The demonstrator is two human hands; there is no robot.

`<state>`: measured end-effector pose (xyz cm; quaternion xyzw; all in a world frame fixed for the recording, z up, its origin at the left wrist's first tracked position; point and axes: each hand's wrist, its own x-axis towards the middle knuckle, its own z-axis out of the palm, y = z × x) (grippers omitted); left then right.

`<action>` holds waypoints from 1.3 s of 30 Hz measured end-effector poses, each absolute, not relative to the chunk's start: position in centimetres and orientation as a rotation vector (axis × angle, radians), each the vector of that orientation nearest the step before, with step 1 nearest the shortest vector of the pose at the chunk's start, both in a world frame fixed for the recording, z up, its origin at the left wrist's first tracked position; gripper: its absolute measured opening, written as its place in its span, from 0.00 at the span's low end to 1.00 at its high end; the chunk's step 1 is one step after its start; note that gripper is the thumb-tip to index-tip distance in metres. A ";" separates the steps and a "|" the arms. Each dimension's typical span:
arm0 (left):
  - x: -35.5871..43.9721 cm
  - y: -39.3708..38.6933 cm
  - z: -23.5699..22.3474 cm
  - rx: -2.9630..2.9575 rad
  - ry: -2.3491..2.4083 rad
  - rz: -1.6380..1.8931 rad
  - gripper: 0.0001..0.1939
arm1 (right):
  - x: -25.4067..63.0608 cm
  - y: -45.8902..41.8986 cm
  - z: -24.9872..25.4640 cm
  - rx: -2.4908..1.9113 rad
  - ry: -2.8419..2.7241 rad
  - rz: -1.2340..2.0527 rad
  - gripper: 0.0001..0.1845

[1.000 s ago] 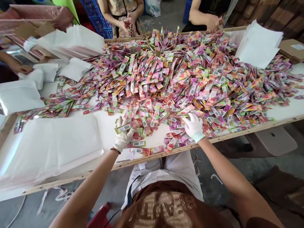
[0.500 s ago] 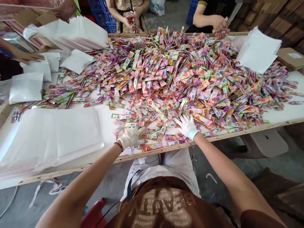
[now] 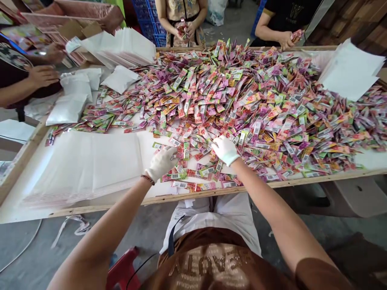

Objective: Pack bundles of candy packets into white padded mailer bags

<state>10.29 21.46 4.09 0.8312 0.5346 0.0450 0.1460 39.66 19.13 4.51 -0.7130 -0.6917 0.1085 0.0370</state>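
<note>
White gloves cover both my hands. My left hand (image 3: 161, 163) is above the near side of the table, its fingers slightly bent and apart, with the tips beside a few loose stick sachets (image 3: 186, 150). Further right, my right hand (image 3: 225, 150) reaches down into the near edge of the sachet pile (image 3: 205, 90), fingers bent together; what lies under the fingertips is hidden. The sachets are pink, green, orange and purple with barcodes. Several lie scattered between my hands and along the front edge.
Flat translucent bags (image 3: 90, 165) lie stacked at left. Filled white pouches (image 3: 68, 108) sit behind them. White sheets or bags (image 3: 121, 46) stand at the back left, others (image 3: 352, 68) at right. Co-workers' hands (image 3: 184, 30) hold sachets across the table. A wooden rim (image 3: 211, 192) edges the table.
My right hand has moved left and away from me, its spread fingers now bent. My left hand has lifted slightly, fingers bending. The view has shifted, showing more at left.
</note>
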 end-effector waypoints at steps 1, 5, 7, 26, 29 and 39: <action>11.1 21.7 3.4 2.422 1.575 0.053 0.14 | 38.8 19.9 3.6 -2.281 -2.081 0.350 0.18; 11.9 21.2 1.3 2.517 1.580 -0.066 0.12 | 38.7 20.2 1.2 -2.444 -2.019 0.519 0.16; 10.9 21.1 0.9 2.546 1.560 0.079 0.12 | 40.2 19.6 1.0 -2.425 -2.028 0.553 0.12; 8.1 27.6 3.3 2.465 1.464 -0.038 0.14 | 36.3 26.0 3.0 -2.208 -2.115 0.740 0.11; 6.6 28.9 3.7 2.341 1.368 0.218 0.15 | 38.1 25.9 3.6 -2.115 -1.908 0.766 0.13; 12.0 31.3 4.0 2.541 1.360 -0.394 0.21 | 37.8 28.3 1.2 -2.339 -1.928 0.608 0.12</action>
